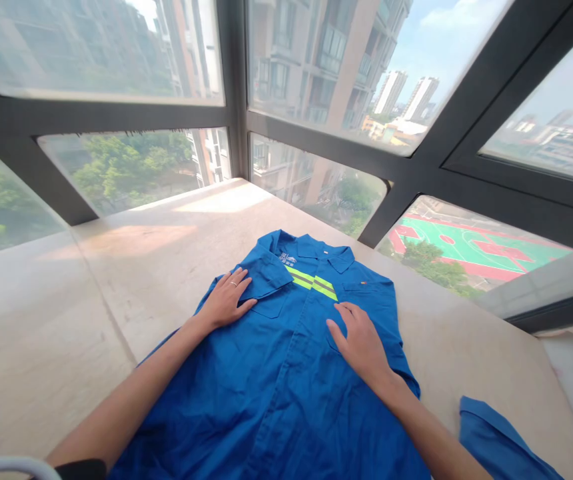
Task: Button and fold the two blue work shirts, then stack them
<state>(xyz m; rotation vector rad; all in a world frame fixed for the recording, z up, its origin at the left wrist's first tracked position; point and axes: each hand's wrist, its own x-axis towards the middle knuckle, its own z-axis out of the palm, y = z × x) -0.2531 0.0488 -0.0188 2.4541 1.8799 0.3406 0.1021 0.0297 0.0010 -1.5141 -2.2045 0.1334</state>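
Note:
A blue work jacket (271, 373) lies front side up, its collar pointing away from me. Across the chest runs a yellow-green reflective stripe, with white printing near the shoulder on the left. My left hand (229, 297) rests flat, fingers apart, on a folded-over piece of blue sleeve covering part of the chest. A ring shows on one of its fingers. On the other side of the front, my right hand (359, 337) touches the cloth just below the stripe, fingers extended and thumb apart. The other sleeve's cuff (501, 440) sticks out at the lower right.
The jacket lies on a pale stone-like ledge (66, 320) with a seam at the left. Dark window frames (316, 137) meet in a corner behind it. Through the glass are buildings, trees and a sports court. A white curved bar (11, 465) shows at the lower left.

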